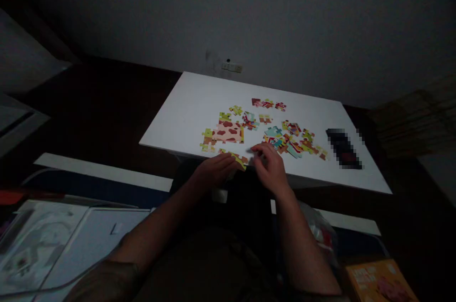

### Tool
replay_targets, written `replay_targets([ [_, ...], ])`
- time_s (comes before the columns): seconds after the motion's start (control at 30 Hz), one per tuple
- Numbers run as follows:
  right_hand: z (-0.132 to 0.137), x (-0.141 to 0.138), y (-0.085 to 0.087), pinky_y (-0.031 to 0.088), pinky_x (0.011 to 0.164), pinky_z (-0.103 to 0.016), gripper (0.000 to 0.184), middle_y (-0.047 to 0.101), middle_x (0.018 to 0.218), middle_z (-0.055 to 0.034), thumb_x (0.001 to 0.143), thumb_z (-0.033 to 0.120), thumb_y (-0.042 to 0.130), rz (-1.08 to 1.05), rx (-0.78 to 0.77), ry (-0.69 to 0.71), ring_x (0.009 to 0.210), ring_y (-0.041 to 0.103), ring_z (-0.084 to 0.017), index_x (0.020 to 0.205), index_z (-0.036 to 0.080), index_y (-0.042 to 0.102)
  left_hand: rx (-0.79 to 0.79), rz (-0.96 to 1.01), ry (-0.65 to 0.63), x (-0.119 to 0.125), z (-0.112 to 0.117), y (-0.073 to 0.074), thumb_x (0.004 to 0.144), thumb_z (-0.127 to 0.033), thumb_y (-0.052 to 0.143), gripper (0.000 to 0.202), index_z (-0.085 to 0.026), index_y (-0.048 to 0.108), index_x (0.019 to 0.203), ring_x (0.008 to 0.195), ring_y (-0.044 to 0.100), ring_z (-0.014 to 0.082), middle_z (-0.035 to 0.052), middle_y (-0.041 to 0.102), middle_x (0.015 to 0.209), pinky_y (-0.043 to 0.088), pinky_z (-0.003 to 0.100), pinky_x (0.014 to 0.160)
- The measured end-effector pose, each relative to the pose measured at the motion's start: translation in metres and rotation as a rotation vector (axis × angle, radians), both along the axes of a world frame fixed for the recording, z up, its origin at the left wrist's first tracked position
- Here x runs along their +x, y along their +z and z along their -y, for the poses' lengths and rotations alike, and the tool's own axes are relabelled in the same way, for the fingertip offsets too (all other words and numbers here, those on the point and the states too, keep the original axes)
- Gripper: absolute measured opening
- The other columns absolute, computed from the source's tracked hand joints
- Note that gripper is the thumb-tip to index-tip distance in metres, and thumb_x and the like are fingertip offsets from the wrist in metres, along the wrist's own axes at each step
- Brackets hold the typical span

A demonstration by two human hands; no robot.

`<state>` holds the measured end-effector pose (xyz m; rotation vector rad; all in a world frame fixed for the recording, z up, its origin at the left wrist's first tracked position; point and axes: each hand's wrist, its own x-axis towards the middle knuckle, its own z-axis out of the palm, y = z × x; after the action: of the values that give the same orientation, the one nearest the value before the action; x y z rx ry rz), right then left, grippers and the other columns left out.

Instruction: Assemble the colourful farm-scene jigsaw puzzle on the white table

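Observation:
My left hand [215, 170] rests at the near edge of a white table [185, 107], its fingers closed on a yellow-green jigsaw piece [239, 161]. My right hand [271, 165] sits beside it, fingers curled at the table edge; what they hold, if anything, is hidden. A joined block of pink-and-red jigsaw pieces [228, 132] lies just beyond my left hand. Several loose coloured pieces [290, 140] are scattered beyond my right hand, and a short row of pieces [268, 103] lies farther back.
A dark blurred object [344, 148] lies on the table's right side. An orange puzzle box [381, 282] is at the lower right, a clear plastic bag [320, 231] by my right arm. Pale flat items [53, 240] lie at the lower left. A grey wall stands behind.

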<state>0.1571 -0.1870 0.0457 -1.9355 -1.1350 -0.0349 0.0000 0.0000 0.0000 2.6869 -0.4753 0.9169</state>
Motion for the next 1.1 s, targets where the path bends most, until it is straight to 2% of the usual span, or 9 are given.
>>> replay_targets([
  [0.07,0.005,0.004,-0.013,0.055,0.089,-0.052,0.026,0.068,0.103,-0.0082,0.088,0.017,0.053,-0.022,-0.029,-0.012,0.097,0.067,-0.031,0.107,0.03,0.065,0.009,0.02,-0.017,-0.001,-0.002,0.003,0.108,-0.013,0.048,0.032,-0.015,0.058,0.138,0.126,0.069,0.0241,0.0139,0.074,0.126,0.059,0.041,0.111],
  [0.13,0.008,0.005,-0.017,0.055,0.091,-0.053,0.026,0.069,0.103,-0.0085,0.088,0.017,0.052,-0.035,-0.031,-0.018,0.1,0.067,-0.033,0.106,0.031,0.065,0.017,0.048,-0.025,-0.002,-0.003,0.005,0.108,-0.014,0.049,0.032,-0.015,0.058,0.138,0.125,0.07,0.0233,0.0132,0.075,0.125,0.059,0.04,0.111],
  [0.43,0.006,0.002,-0.014,0.055,0.083,-0.051,0.028,0.07,0.1,-0.0084,0.086,0.021,0.053,-0.03,-0.099,-0.003,0.091,0.067,-0.033,0.108,0.031,0.068,-0.005,0.065,-0.038,0.002,-0.002,0.0,0.105,-0.011,0.055,0.033,-0.014,0.06,0.138,0.125,0.069,0.0248,0.0141,0.075,0.125,0.061,0.044,0.108],
  [0.53,0.008,0.003,-0.015,0.056,0.086,-0.052,0.027,0.071,0.099,-0.0071,0.086,0.021,0.054,-0.037,-0.078,-0.006,0.093,0.068,-0.032,0.107,0.032,0.067,-0.047,0.076,-0.065,0.002,-0.001,0.003,0.105,-0.012,0.056,0.033,-0.013,0.06,0.138,0.127,0.069,0.0248,0.0153,0.075,0.124,0.061,0.042,0.108],
  [0.6,0.009,0.003,-0.016,0.056,0.087,-0.052,0.027,0.071,0.101,-0.0066,0.086,0.022,0.055,-0.036,-0.061,-0.004,0.095,0.069,-0.033,0.107,0.033,0.067,-0.074,0.062,-0.043,-0.002,-0.004,0.008,0.107,-0.014,0.055,0.034,-0.017,0.061,0.139,0.129,0.068,0.0231,0.0135,0.075,0.127,0.059,0.04,0.11],
  [0.7,0.009,0.004,-0.018,0.058,0.085,-0.052,0.026,0.072,0.104,-0.0072,0.088,0.022,0.055,-0.024,-0.048,0.0,0.096,0.069,-0.033,0.108,0.032,0.067,-0.071,0.054,0.082,-0.019,-0.024,0.016,0.108,-0.017,0.054,0.034,-0.024,0.063,0.14,0.131,0.067,0.0214,0.0075,0.075,0.134,0.059,0.042,0.111],
  [0.87,0.006,0.003,-0.018,0.058,0.08,-0.052,0.024,0.073,0.101,-0.0074,0.09,0.022,0.055,0.006,-0.062,-0.007,0.093,0.07,-0.032,0.108,0.031,0.068,-0.002,0.054,0.379,-0.057,-0.084,0.019,0.107,-0.016,0.054,0.031,-0.026,0.071,0.13,0.122,0.072,0.0226,0.004,0.078,0.127,0.062,0.045,0.102],
  [0.97,0.0,0.002,-0.017,0.058,0.084,-0.054,0.023,0.073,0.103,-0.0077,0.091,0.022,0.056,0.022,-0.08,-0.001,0.097,0.07,-0.033,0.108,0.032,0.069,0.045,-0.018,0.422,-0.068,-0.106,0.015,0.107,-0.016,0.051,0.032,-0.027,0.074,0.127,0.122,0.072,0.0243,0.0038,0.078,0.126,0.061,0.046,0.101],
  [1.1,-0.012,-0.005,-0.014,0.057,0.088,-0.057,0.024,0.073,0.105,-0.0084,0.092,0.023,0.056,0.052,-0.109,0.041,0.1,0.068,-0.034,0.109,0.033,0.07,0.09,-0.068,0.395,-0.07,-0.111,0.013,0.105,-0.016,0.053,0.033,-0.026,0.073,0.129,0.117,0.073,0.0251,0.0037,0.078,0.125,0.061,0.046,0.098],
])
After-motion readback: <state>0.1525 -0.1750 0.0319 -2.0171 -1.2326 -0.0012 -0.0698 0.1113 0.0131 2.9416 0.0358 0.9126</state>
